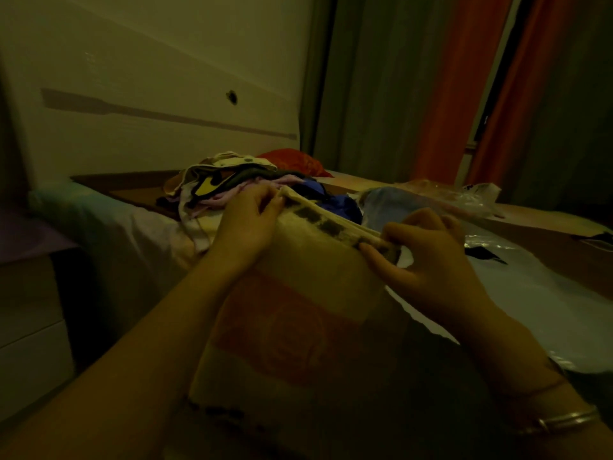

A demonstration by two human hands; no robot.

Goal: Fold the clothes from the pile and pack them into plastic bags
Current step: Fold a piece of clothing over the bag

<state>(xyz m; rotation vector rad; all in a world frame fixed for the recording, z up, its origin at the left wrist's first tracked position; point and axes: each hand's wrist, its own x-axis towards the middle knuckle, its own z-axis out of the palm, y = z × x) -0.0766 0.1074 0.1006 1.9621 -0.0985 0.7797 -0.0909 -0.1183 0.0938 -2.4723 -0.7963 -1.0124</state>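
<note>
A cream knitted garment with a broad orange band and a dark checked edge (pixel 298 310) lies spread in front of the person, over the near part of the bed. The left hand (pixel 247 220) pinches the far left corner of that checked edge, thumb and fingers curled onto the fabric. The right hand (pixel 428 257) grips the same edge at its right end, fingers curled over it and the thumb pressed along the cloth. The two hands are apart, and the edge runs stretched between them. A thin metal bangle (pixel 560 421) sits on the right wrist.

Just beyond the garment, past the left hand, is the mixed pile of clothes (pixel 232 180) (white, yellow, pink and blue pieces can be made out in the dim light), heaped on the bed near the pale headboard panel (pixel 149 94). To the right of the garment lie clear crinkled plastic bags (pixel 464 194). Behind them hang orange and grey curtains (pixel 441 94).
</note>
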